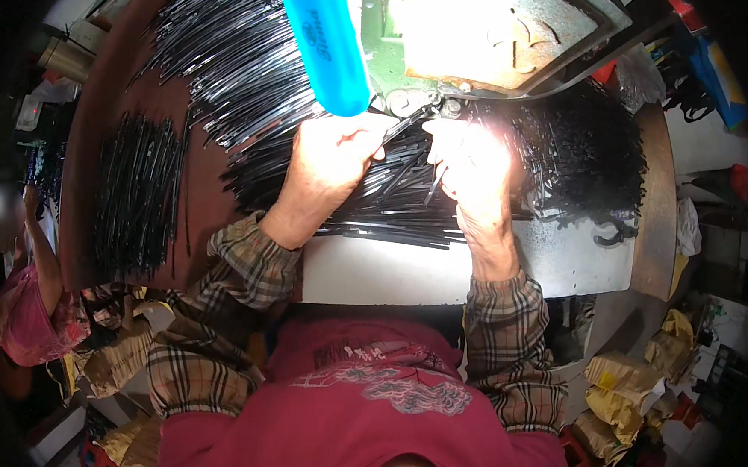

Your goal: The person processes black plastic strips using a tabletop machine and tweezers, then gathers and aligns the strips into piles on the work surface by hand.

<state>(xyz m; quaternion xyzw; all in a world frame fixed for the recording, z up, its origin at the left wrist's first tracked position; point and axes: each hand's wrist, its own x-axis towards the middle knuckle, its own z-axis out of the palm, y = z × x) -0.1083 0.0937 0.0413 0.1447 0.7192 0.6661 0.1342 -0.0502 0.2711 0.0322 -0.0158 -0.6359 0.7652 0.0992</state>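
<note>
My left hand [331, 163] is closed, thumb and forefinger pinching a thin black strip [406, 125] that points up to the right. The strip's far end lies close to the small round metal parts [409, 102] at the base of a green machine [384, 53]. Opposite it, my right hand [478, 163] is closed too, with a short black strip [433, 187] sticking out below its fingers. Bright glare washes out part of that hand. Under both hands lies a loose heap of black strips [382, 220].
A blue cover [329, 52] and a worn metal plate [499, 33] overhang the work spot. Long strips [244, 62] pile up at the far left, another bundle [136, 197] lies nearer. Black pieces [587, 148] heap up at right. Another person [31, 297] sits at far left.
</note>
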